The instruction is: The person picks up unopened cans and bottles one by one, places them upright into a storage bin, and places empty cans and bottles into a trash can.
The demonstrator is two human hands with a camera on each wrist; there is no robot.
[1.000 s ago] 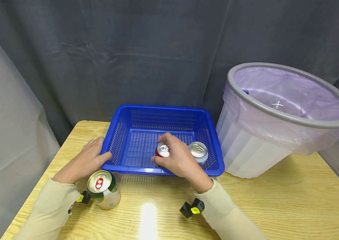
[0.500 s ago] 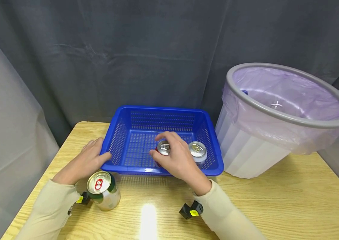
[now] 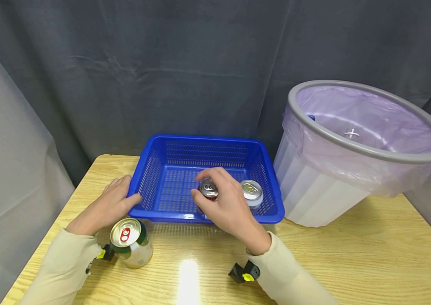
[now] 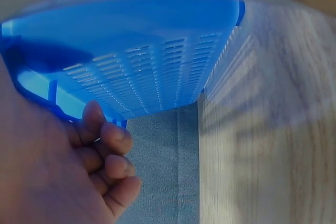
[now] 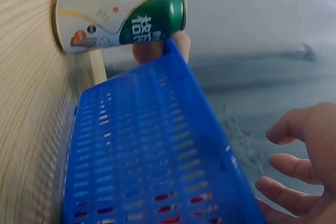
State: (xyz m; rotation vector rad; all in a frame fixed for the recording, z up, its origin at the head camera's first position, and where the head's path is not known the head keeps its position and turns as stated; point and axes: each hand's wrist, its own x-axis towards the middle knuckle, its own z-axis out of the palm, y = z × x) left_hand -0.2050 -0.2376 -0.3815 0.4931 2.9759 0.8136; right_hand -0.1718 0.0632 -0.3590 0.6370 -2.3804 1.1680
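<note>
My left hand (image 3: 108,203) holds the left front corner of the blue plastic basket (image 3: 188,217), thumb over the rim and fingers outside it. In the left wrist view the fingers (image 4: 116,137) curl loosely beside the basket wall. My right hand (image 3: 226,203) hovers over the basket, thumb and fingers spread in a loose arc above a red drink can (image 3: 209,189). A gap shows between the fingertips and the can's silver lid. A white can (image 3: 252,191) stands right of that hand, inside the basket. Outside, by my left wrist, stands a green-and-white can (image 3: 132,243).
A white bin (image 3: 314,186) with a grey rim and a purple liner stands to the right of the basket. A clear bottle (image 3: 351,134) shows inside it. Dark curtain (image 3: 200,76) hangs behind the wooden table (image 3: 337,258).
The fingers and thumb of my right hand have come off the red can and risen slightly, and its lid has darkened. My left hand and the basket stay almost still.
</note>
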